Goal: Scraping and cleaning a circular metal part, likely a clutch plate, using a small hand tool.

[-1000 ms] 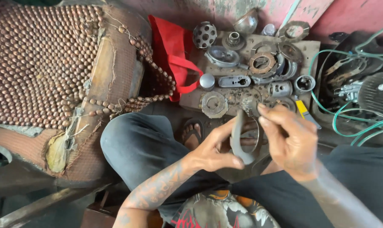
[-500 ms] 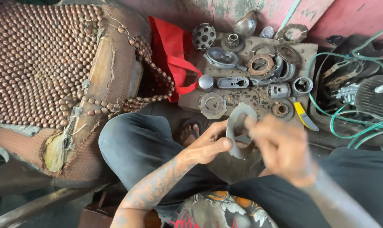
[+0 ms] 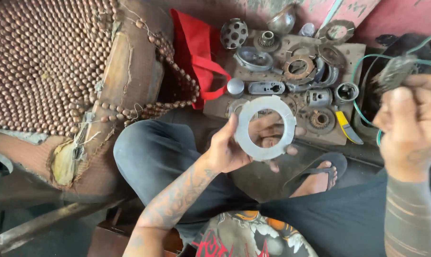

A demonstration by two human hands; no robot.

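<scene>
- Head view, left hand: ring plate (image 3: 265,127), a flat grey metal disc with a wide round hole and small notches along its outer edge, sits in my left hand (image 3: 244,143). My thumb presses its left edge and my fingers spread behind it, showing through the hole. The hand is half closed on the plate, palm up.
- Head view, lie of the plate: its flat face is turned up toward me, tilted only a little. Being round, it has no long axis; its open centre faces the camera.
- Head view, right hand: my right hand (image 3: 408,126) is raised at the right edge, well apart from the plate. Its fingers are curled around a small dark blurred part (image 3: 391,71); what that part is I cannot tell. The plate lies to its left and lower.
- Head view, surroundings: a board of worn engine parts (image 3: 301,76) lies beyond the plate, a red bag (image 3: 196,52) to its left.
</scene>
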